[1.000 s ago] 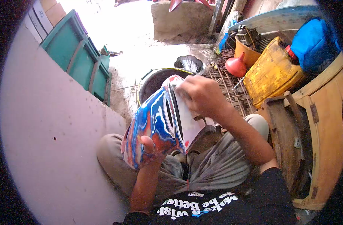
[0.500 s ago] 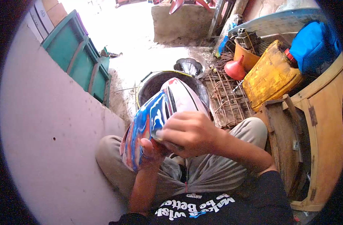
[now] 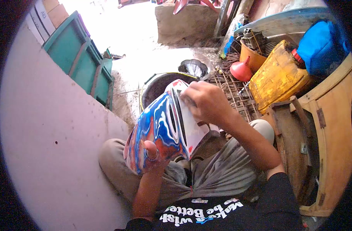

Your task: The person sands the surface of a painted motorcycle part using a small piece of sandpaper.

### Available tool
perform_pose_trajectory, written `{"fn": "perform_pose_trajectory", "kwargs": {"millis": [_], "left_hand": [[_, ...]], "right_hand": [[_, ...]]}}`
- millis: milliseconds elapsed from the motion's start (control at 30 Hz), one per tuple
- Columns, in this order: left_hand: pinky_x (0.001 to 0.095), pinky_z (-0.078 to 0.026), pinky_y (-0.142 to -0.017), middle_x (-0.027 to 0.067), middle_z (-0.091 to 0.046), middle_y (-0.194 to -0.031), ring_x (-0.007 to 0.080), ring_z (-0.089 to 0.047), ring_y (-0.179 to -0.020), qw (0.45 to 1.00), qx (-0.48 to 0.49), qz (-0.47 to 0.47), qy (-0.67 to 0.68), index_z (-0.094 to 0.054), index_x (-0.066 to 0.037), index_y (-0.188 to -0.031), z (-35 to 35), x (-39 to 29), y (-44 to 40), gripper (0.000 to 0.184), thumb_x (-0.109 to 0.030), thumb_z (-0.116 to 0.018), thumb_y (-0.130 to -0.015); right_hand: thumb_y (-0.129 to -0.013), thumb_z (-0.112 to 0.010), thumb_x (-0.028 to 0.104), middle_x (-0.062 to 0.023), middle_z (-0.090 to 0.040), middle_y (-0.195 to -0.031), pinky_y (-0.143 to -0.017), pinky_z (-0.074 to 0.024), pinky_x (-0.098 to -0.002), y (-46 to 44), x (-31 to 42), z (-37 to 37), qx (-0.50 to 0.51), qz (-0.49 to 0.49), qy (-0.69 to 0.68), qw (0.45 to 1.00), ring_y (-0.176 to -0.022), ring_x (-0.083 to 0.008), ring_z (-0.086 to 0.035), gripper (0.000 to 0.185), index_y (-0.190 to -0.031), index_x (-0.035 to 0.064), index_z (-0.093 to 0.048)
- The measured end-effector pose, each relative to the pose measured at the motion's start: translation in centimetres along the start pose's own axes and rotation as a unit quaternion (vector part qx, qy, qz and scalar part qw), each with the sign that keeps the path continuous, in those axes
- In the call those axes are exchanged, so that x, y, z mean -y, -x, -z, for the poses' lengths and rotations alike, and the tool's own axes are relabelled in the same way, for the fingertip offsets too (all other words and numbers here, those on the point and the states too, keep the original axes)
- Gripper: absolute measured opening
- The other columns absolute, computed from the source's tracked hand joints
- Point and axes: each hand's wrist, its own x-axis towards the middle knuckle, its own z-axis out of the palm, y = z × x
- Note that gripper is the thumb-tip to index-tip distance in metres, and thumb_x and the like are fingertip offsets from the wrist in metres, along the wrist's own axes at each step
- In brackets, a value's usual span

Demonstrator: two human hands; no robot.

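Note:
A curved painted panel (image 3: 160, 123), which looks like a motorcycle fairing, is tilted above my lap. Blue, white and orange-red swirls cover its left part; the right part is whitish, with a dark slot between. My left hand (image 3: 151, 158) grips its lower edge, thumb on the painted face and the other fingers hidden beneath. On the whitish upper part, my right hand (image 3: 206, 101) presses with bent fingers. A small greyish piece (image 3: 189, 101) shows under those fingertips, too indistinct to name. Behind the panel stands a dark round tub (image 3: 154, 90) with a yellowish rim.
A white wall (image 3: 60, 142) and a green metal panel (image 3: 74, 54) border the left. To the right are a rusty wire grid (image 3: 235, 94), a red funnel (image 3: 241, 70), a yellow jerrycan (image 3: 277, 79) and wooden furniture (image 3: 326, 154). A black scalloped bowl (image 3: 194, 68) lies beyond the tub.
My right hand has moved up and away from me, from the panel's lower middle to its upper right part. My left hand keeps its hold on the panel.

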Motion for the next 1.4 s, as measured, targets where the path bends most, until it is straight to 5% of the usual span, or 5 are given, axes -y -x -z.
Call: {"fn": "perform_pose_trajectory", "kwargs": {"millis": [167,267,500,633,1400], "left_hand": [[0.0526,-0.043,-0.113,0.0146,-0.04,-0.16,0.0342,-0.048,-0.138,1.0,-0.021,-0.02,0.009,-0.022,-0.009,-0.164,0.3,0.7,-0.3,0.126,-0.095,-0.05,-0.077],[0.048,-0.048,-0.108,0.0177,-0.046,-0.154,0.0309,-0.052,-0.136,1.0,-0.012,-0.017,0.023,-0.023,-0.002,-0.161,-0.5,-0.1,-0.6,0.127,-0.093,-0.054,-0.078],[0.0398,-0.053,-0.103,0.0184,-0.05,-0.148,0.0281,-0.057,-0.132,0.998,-0.019,-0.067,-0.013,-0.025,0.003,-0.159,-0.9,-0.4,-1.2,0.13,-0.091,-0.061,-0.076],[0.0399,-0.051,-0.107,0.0191,-0.049,-0.15,0.0286,-0.056,-0.133,0.998,-0.039,-0.04,0.01,-0.026,0.003,-0.158,-1.7,-0.2,-1.0,0.131,-0.094,-0.056,-0.076],[0.0536,-0.044,-0.114,0.02,-0.046,-0.156,0.0362,-0.051,-0.139,0.998,0.002,-0.063,-0.023,-0.025,-0.001,-0.161,-0.9,-1.1,-0.8,0.116,-0.088,-0.048,-0.087]], "right_hand": [[-0.083,-0.072,0.01,-0.0091,-0.068,-0.087,-0.072,-0.0564,-0.0424,0.7,5.3,0.1,-0.028,0.148,-0.232,0.961,-0.08,-0.0305,-0.068,0.018,-0.1,0.0122,-0.072],[-0.084,-0.073,0.011,-0.0085,-0.067,-0.086,-0.072,-0.056,-0.0422,0.1,0.4,-0.5,-0.011,0.021,0.014,1.0,-0.081,-0.0292,-0.069,0.012,-0.095,0.0119,-0.072],[-0.085,-0.072,0.013,-0.0079,-0.066,-0.084,-0.072,-0.0568,-0.0432,0.1,5.0,1.0,-0.026,0.155,-0.224,0.962,-0.08,-0.0294,-0.068,0.009,-0.094,0.0114,-0.07],[-0.086,-0.073,0.014,-0.0093,-0.067,-0.086,-0.072,-0.0558,-0.0441,-0.3,0.2,-0.3,-0.007,-0.024,-0.016,1.0,-0.081,-0.0302,-0.069,0.006,-0.09,0.0098,-0.07],[-0.083,-0.075,0.016,-0.0082,-0.067,-0.084,-0.067,-0.0558,-0.0425,0.7,4.6,1.3,0.03,0.139,-0.16,0.977,-0.078,-0.0267,-0.068,0.011,-0.093,0.0135,-0.072]]}}
